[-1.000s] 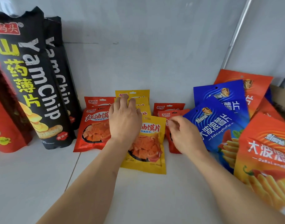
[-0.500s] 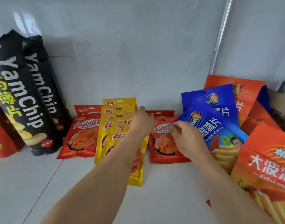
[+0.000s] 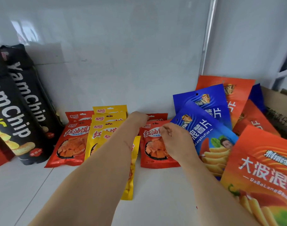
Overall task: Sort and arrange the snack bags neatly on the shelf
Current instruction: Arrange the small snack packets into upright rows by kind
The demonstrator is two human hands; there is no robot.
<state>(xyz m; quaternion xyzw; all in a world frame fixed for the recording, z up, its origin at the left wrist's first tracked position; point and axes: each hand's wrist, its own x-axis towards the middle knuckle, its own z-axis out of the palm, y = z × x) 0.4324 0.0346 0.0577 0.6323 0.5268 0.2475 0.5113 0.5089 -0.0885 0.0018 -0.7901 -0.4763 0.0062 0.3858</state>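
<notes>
Several small yellow snack bags lean in an overlapping row at the back of the white shelf. The front one lies flat under my left forearm. Red snack bags of the same brand stand to their left and to their right. My left hand reaches into the gap between the yellow row and the right red bags; its fingers are hidden behind its back. My right hand has curled fingers and pinches the front right red bag at its upper right edge.
Tall black YamChip bags lean against the wall at the left. Blue chip bags and large orange ones lie tilted at the right, before a cardboard box. A metal shelf post rises at the back right.
My left hand came off the front yellow bag and slid right and back, past the yellow row. The right red bag now shows fully. My right hand stayed at that bag's top.
</notes>
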